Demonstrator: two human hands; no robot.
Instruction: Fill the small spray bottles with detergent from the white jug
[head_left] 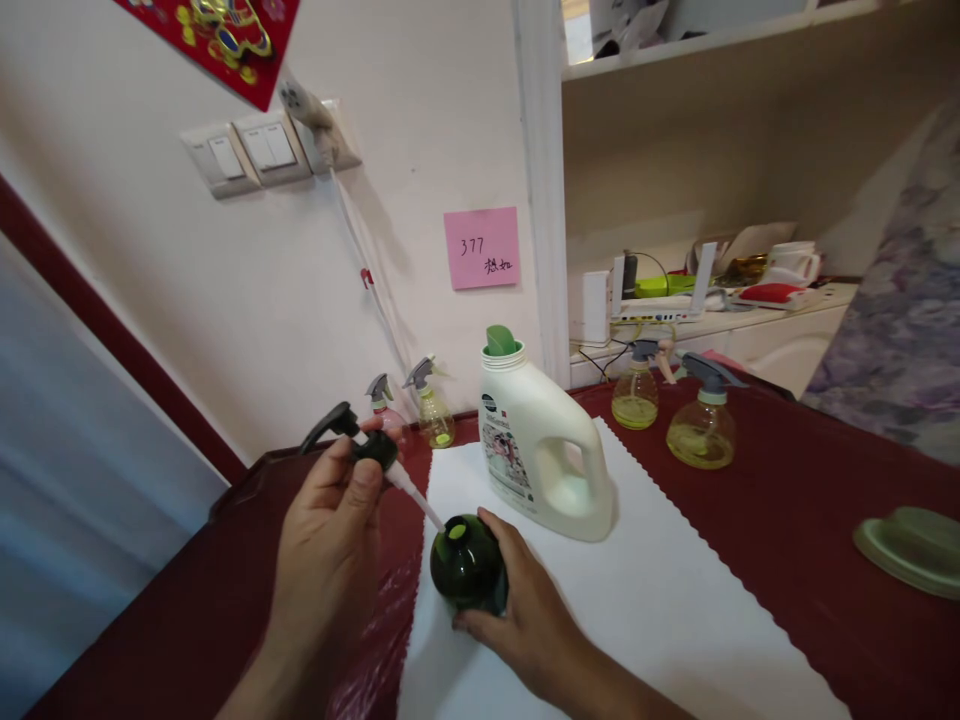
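My left hand [337,510] pinches a black pump dispenser head [375,450] by its collar. Its pale dip tube [420,500] slants down to the right, the tip at the mouth of a round dark green bottle [469,570]; whether it is inside or just beside the opening I cannot tell. Around that bottle's right side wraps my right hand [525,610], thumb at the front. The bottle stands on a white sheet [660,600]. Behind it is a large pale detergent jug [547,450] with an open neck and a green spout.
Spray bottles with yellow liquid [701,430] stand at the back right, and others [435,415] stand by the wall. A green oval lid-like piece [911,550] lies at the right on the dark red table [780,500]. A white router [660,300] sits on the shelf behind.
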